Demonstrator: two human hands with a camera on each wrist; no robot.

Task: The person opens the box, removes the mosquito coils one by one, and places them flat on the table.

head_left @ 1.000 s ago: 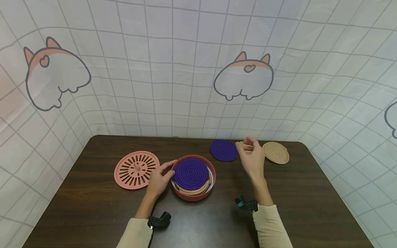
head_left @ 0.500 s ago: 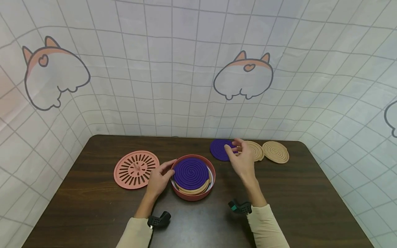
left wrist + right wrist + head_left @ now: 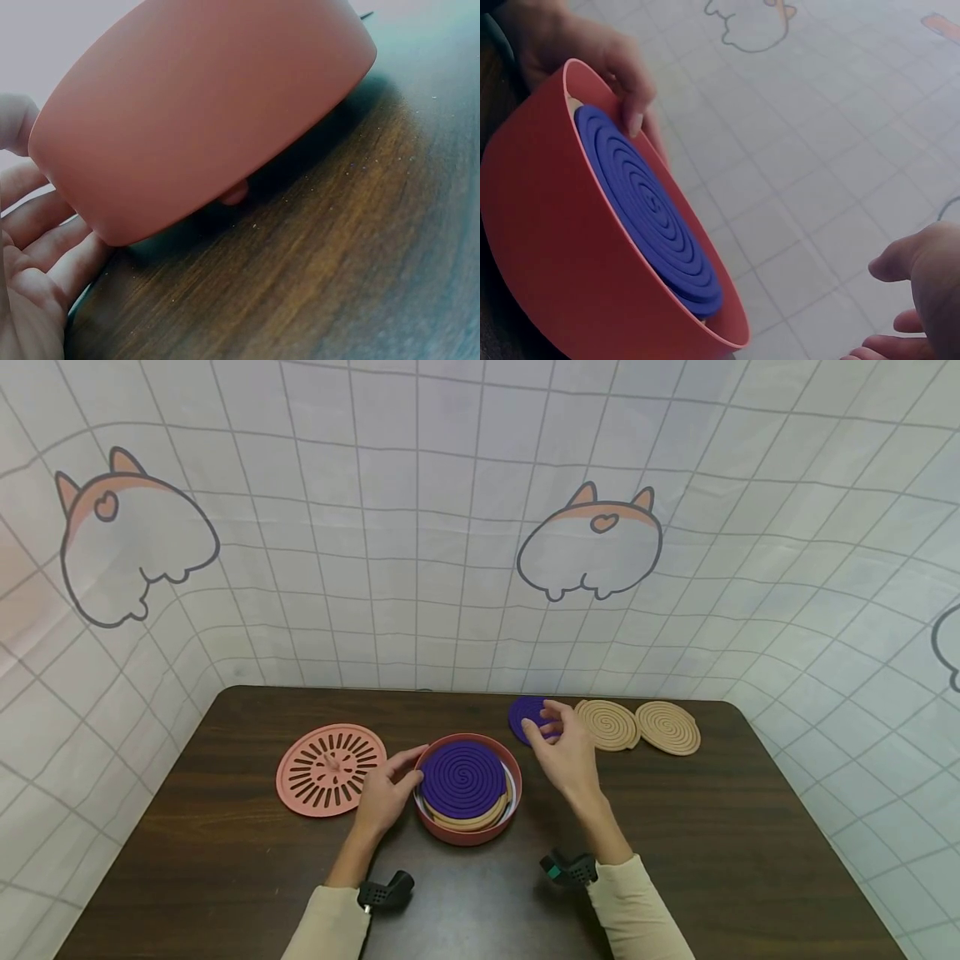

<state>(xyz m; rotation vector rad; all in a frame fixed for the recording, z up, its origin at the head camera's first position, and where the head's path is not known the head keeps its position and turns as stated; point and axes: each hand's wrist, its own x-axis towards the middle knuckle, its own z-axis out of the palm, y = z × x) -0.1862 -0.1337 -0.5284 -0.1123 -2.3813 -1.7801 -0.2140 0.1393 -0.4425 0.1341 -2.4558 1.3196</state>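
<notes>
A round pinkish-red box (image 3: 467, 839) stands mid-table, stacked with tan mosquito coils and a purple mosquito coil (image 3: 462, 779) on top. My left hand (image 3: 384, 797) grips its left side, thumb hooked over the rim and fingers along the outer wall, as the left wrist view shows. Above the table at the back, my right hand (image 3: 567, 756) hovers in front of another purple mosquito coil (image 3: 523, 716), partly hiding it. Its thumb and fingers are spread with nothing between them. In the right wrist view that hand (image 3: 930, 285) appears apart from the box.
Two tan mosquito coils, one nearer (image 3: 606, 727) and one farther right (image 3: 668, 727), lie flat along the back edge. A pink slotted lid (image 3: 288, 777) rests left of the box. Behind the table (image 3: 750, 843) hangs a white grid-patterned curtain (image 3: 450, 610).
My right hand has moved left, from over the nearer tan coil to the purple coil at the back, uncovering the tan one. My left hand stays on the box.
</notes>
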